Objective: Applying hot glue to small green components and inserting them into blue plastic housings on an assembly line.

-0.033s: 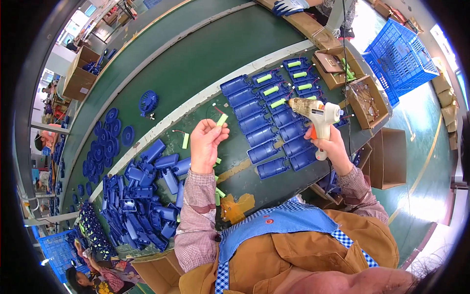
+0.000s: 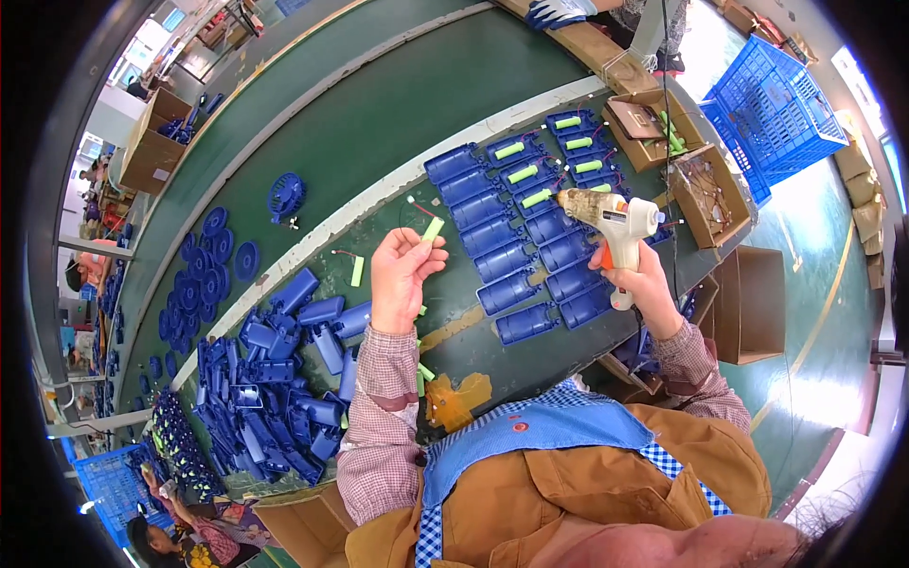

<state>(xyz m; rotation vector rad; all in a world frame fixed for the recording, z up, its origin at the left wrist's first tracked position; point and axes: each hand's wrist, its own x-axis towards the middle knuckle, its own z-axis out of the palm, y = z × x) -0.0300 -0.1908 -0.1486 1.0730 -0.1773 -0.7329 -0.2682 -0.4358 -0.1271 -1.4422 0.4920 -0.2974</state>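
My left hand (image 2: 398,279) pinches a light green battery cell (image 2: 433,229) with thin wires, held above the table. In my right hand (image 2: 646,292) is a white hot glue gun (image 2: 620,227); its darkened nozzle points left, over rows of blue plastic half-shells (image 2: 479,211). Several far shells in the right-hand rows carry a green cell (image 2: 536,198), while the nearer ones show none. A loose cell with wires (image 2: 357,272) lies on the table left of my left hand. More cells (image 2: 426,372) are partly hidden behind my left forearm.
A heap of blue housings (image 2: 275,364) covers the near left. Beyond a pale rail lie blue round parts (image 2: 194,284). Cardboard boxes (image 2: 705,199) with wires and cells stand at right, by a blue crate (image 2: 776,109). A cable hangs near my right hand. A co-worker's gloved hand (image 2: 559,11) shows at the top.
My left hand, with the battery cell, has shifted very slightly to the right. My right hand and the glue gun look the same.
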